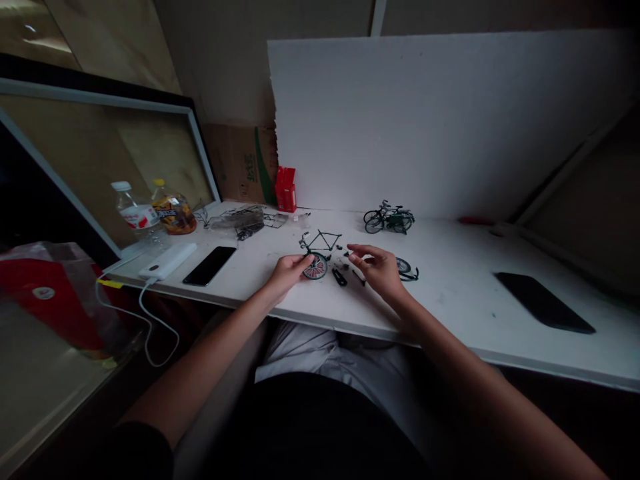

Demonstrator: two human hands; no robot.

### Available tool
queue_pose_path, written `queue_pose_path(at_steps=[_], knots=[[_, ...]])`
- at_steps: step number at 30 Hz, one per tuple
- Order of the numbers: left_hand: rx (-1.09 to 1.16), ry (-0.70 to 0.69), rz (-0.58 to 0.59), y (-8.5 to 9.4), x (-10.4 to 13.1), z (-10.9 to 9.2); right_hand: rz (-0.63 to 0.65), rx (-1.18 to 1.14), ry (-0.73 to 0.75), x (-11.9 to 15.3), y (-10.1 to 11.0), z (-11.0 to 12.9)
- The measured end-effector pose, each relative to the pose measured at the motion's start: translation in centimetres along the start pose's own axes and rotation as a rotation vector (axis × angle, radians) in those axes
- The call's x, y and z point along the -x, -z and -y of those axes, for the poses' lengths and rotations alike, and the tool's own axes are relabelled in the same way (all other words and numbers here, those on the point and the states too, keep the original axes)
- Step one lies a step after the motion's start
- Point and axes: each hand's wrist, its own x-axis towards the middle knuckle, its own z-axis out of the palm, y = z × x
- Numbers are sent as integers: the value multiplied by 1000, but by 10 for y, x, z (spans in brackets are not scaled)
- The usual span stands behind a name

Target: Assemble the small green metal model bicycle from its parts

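1. Hands are apart from each other, both over the tabletop (460, 297). Left hand (290, 275) is clamped on the wheel (315, 268) of a model bicycle, thumb at its left side.
2. Right hand (379, 270) is bent, thumb and forefinger tips near each other; whether they pinch a part cannot be told.
3. The frame (326, 240) stands above the wheel, between and just beyond the hands, its handlebar (303, 241) at upper left.
4. A dark part (339, 277) lies between the hands, with smaller pieces near it.
5. A second wheel (403, 265) lies just beside the right hand, on its outer side.
6. Two-wheeled model (387, 219), apparently complete, stands upright farther back, before the white board (425, 127).
7. To the left: phone (210, 265), power bank (169, 261), two bottles (173, 212) and clear plastic (237, 220).
8. A red box (286, 191) stands at the rear; a black slab (545, 302) lies well apart at right.
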Motion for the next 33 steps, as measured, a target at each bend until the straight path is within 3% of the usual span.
queue_pose_path(at_steps=[5,10,16,33], knots=[[-49,13,48,-8,5,3,12,124,160,25,-7,25],[-23,38,83,-14,7,9,9,72,103,30,-18,19],[-43,25,168,-16,11,9,22,61,176,33,-23,16],[-71,-9,214,-14,12,11,65,81,108,35,-25,13]])
